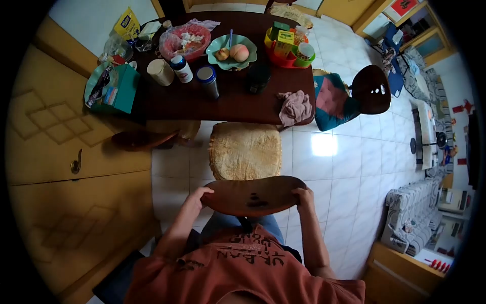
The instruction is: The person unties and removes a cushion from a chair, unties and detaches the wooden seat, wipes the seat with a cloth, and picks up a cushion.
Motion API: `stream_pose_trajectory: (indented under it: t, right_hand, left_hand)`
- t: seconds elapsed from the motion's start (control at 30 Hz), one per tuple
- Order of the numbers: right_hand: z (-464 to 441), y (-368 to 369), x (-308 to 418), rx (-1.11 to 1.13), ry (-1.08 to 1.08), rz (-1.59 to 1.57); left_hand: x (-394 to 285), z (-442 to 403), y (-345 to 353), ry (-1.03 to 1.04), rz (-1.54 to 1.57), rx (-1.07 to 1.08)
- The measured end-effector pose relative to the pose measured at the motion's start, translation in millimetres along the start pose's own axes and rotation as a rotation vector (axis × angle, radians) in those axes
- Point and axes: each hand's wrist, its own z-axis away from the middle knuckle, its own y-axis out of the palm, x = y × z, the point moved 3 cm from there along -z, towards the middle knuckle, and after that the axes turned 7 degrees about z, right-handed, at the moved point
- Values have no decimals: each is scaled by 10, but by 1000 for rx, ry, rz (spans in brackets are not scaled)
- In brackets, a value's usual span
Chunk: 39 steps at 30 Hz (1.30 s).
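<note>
A wooden chair (230, 198) stands right in front of me, its curved backrest towards my body. My left hand (201, 194) grips the backrest's left edge, fingers closed round it. On the opposite edge, my right hand (302, 196) is wrapped round the wood in the same way. Beyond the backrest lies the chair's seat, covered by a beige ruffled cushion (245, 152). The seat's far edge meets the near side of the dark dining table (233, 109), and I cannot tell whether part of it is beneath.
On the table are a crumpled pink cloth (295, 107), a green dish (248, 63) with peaches, a red basket (172, 50), several bottles and a teal box (125, 88). Another chair (371, 90) stands at the right, and a third (144, 141) at the left by a wooden door (81, 167).
</note>
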Motion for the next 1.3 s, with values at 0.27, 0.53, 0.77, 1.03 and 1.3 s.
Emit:
stream_pose_trajectory:
  t: [0.27, 0.53, 0.77, 1.03, 1.3]
  right_hand:
    - [-741, 321, 246, 61, 31, -1]
    - [-1445, 562, 302, 136, -22, -156]
    - [-1547, 751, 380, 123, -59, -130]
    - [-1621, 836, 238, 79, -113, -151]
    - [-1804, 598, 76, -169, 4, 614]
  left_hand:
    - [-590, -586, 271, 58, 59, 12]
    - [-1291, -645, 825, 123, 14, 20]
    - [-1506, -1350, 792, 43, -32, 92]
    - [-1711, -1386, 895, -24, -14, 150]
    - [-1844, -500, 1892, 1139, -1492, -71]
